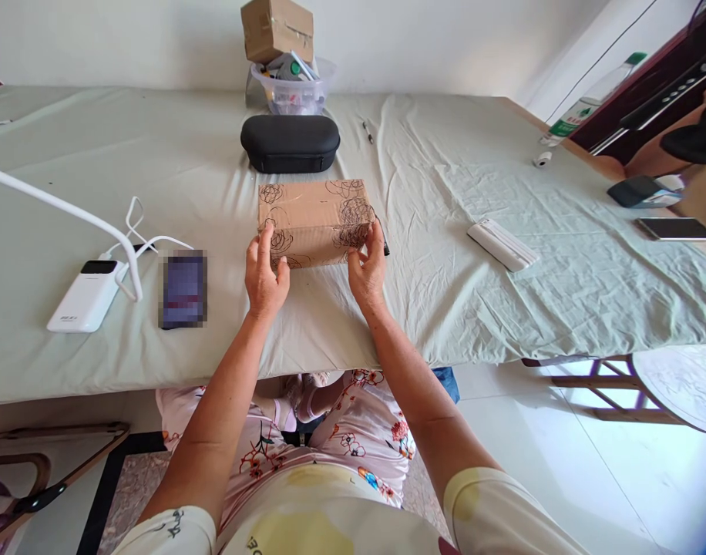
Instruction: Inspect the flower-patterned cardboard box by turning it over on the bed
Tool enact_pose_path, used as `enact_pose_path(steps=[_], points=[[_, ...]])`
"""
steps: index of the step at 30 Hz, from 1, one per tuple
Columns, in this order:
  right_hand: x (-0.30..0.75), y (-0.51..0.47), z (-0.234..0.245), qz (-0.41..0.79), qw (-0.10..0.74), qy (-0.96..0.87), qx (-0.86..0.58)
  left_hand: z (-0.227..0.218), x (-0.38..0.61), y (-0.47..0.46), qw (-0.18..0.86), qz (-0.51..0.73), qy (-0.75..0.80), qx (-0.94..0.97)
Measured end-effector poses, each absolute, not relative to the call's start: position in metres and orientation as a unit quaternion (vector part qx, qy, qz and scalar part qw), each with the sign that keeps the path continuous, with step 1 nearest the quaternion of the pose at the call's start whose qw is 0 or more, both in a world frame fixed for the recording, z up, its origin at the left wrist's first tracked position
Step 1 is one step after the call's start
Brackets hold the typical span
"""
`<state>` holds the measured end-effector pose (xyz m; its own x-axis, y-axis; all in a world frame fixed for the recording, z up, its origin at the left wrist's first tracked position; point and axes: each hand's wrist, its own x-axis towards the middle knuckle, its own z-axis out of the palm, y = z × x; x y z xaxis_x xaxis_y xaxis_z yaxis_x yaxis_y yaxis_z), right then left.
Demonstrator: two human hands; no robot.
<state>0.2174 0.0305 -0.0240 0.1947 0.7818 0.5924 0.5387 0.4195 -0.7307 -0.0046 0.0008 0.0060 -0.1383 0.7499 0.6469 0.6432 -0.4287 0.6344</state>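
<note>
Now both hands, left hand (266,276), right hand (367,268), gripping cardboard box (314,220), black case (290,142) behind

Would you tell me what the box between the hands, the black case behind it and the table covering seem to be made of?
The box looks like brown cardboard, matte, with dark floral line drawings on its faces. The black case seems a semi-rigid shell, perhaps fabric-covered, matte with a seam round its middle. The table covering is thin pale green cloth, judging by its creases.
</note>
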Motion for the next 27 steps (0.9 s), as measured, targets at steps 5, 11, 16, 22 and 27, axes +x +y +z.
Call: enact_pose_path(steps=[5,11,16,22,27], points=[[0.222,0.032,-0.028,0.125,0.488,-0.655,-0.563,0.006,-0.007,0.000,0.071,0.541,0.543,0.639],[0.222,0.028,-0.024,0.124,0.414,-0.649,-0.626,-0.007,-0.015,0.011,0.160,0.502,0.623,0.579],[0.222,0.029,-0.022,0.135,0.401,-0.641,-0.641,-0.013,-0.016,0.018,0.136,0.398,0.685,0.595],[0.225,0.036,-0.031,0.147,0.439,-0.637,-0.616,-0.014,-0.017,0.018,0.114,0.423,0.683,0.584],[0.229,0.037,-0.026,0.112,0.500,-0.629,-0.585,-0.012,-0.019,0.016,0.071,0.489,0.636,0.592]])
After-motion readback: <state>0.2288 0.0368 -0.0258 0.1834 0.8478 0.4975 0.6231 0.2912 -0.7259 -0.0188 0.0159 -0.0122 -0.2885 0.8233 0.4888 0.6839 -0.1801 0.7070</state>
